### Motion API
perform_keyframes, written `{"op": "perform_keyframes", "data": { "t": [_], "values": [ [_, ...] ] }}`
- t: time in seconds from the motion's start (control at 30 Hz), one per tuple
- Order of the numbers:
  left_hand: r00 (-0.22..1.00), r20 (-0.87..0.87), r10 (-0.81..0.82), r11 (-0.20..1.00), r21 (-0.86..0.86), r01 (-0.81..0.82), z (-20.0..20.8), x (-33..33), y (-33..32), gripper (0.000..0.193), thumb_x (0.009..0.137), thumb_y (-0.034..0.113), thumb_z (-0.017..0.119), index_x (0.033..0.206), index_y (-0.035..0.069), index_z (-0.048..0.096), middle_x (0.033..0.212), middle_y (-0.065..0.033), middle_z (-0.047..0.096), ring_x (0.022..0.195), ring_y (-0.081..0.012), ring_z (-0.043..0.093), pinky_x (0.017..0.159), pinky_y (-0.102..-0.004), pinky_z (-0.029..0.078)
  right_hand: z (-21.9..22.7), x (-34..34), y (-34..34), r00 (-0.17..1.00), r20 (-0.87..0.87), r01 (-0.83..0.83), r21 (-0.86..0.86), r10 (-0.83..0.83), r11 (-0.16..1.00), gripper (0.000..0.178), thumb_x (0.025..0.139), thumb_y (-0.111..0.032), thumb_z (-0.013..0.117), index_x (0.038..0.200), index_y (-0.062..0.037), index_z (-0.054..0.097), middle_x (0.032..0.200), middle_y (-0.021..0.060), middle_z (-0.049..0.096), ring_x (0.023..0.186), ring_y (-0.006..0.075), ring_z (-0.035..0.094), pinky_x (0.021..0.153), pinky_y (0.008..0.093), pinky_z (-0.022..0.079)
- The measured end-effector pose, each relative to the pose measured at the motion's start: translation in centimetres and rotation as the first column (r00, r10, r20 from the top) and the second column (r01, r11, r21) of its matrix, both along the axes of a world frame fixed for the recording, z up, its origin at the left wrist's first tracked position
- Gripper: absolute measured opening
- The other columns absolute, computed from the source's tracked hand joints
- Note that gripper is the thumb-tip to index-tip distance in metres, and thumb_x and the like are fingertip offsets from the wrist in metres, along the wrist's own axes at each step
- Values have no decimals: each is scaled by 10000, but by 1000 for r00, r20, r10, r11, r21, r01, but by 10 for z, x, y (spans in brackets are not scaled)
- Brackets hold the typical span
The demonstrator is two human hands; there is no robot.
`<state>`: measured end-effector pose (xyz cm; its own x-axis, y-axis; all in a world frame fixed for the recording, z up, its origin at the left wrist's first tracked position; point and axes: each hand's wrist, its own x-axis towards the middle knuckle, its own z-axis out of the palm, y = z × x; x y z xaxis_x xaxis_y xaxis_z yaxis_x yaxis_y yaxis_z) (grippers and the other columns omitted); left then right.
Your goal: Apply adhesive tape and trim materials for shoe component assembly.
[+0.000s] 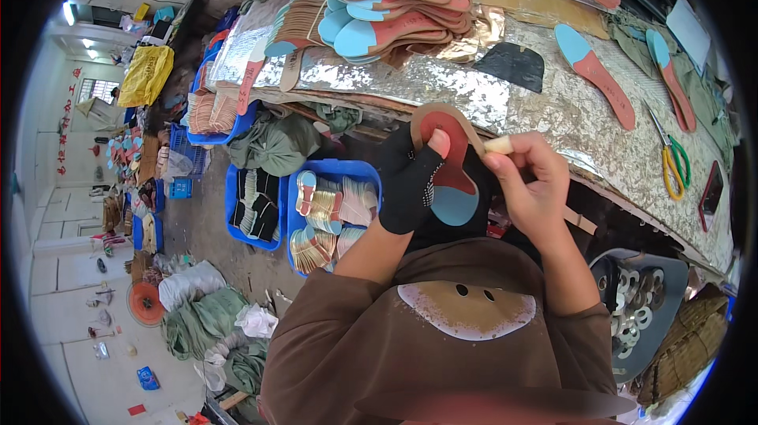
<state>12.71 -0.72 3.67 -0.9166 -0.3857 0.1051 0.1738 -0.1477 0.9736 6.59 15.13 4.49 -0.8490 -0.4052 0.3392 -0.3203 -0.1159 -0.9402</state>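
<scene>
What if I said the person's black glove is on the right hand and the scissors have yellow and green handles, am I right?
Not quite: the head view shows the black glove on the left hand. The scissors do have yellow and green handles.

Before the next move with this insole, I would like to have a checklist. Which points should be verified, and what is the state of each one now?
1. Insole steady in the left hand: ok, the thumb presses on its red part.
2. Tan strip gripped by the right hand: ok, pinched at the insole's edge.
3. Strip even along the whole edge: cannot tell, the left hand covers part of it.
4. Underside of the insole: cannot tell, it faces away.
5. Scissors apart from the hands: ok, they lie on the workbench.
6. Both hands gloved: not ok, only the left wears a black glove.
</scene>
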Motion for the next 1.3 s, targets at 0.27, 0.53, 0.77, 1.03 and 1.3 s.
{"op": "perform_keyframes", "data": {
  "t": [0.27, 0.53, 0.77, 1.03, 1.3],
  "values": [
    [990, -94, 104, 990, -90, -112, -8, -13, 35, 305, 924, 196, 652, 1154, -4, 641, 929, -32, 676, 836, -100, 608, 761, -255, 496, -1, -11, 0, 941, -338, 94, 192, -24, 977, 143, 771, -10, 708, 867, -36, 606, 785, 89, 531, 679, 280, 566, 596, 333, 467],
    [986, 148, -73, 997, -17, 76, 2, -22, 43, 181, 916, 130, 625, 986, -32, 665, 876, -84, 683, 777, -110, 633, 693, -250, 500, -28, -17, 30, 949, -311, 62, 348, 53, 936, 186, 748, -133, 765, 814, -79, 599, 802, 59, 514, 692, 271, 577, 570, 362, 456],
    [978, 167, -124, 992, -10, 128, -9, -28, 53, 144, 923, 123, 606, 864, -8, 609, 768, -63, 625, 699, -124, 599, 628, -247, 462, -48, -14, 51, 951, -285, 33, 476, 119, 879, 181, 788, -177, 741, 796, -80, 589, 812, 64, 523, 672, 284, 589, 558, 380, 464],
    [959, 85, -270, 925, -254, 282, -25, -24, 42, 107, 843, 59, 694, 925, 2, 658, 793, -54, 672, 780, -140, 653, 673, -271, 520, -54, -14, 65, 993, -118, 23, 285, 11, 958, 127, 840, -146, 707, 886, -52, 635, 794, 43, 547, 675, 189, 594, 605, 327, 464],
    [982, -183, -49, 946, -323, -13, -19, -9, 48, 141, 887, 112, 687, 916, -25, 668, 852, -134, 720, 733, -201, 688, 665, -307, 556, -55, 18, 66, 920, 391, -25, 36, 9, 999, 174, 923, -106, 647, 1069, -16, 677, 719, -7, 609, 632, 36, 497, 573, 230, 410]
  ]
}}
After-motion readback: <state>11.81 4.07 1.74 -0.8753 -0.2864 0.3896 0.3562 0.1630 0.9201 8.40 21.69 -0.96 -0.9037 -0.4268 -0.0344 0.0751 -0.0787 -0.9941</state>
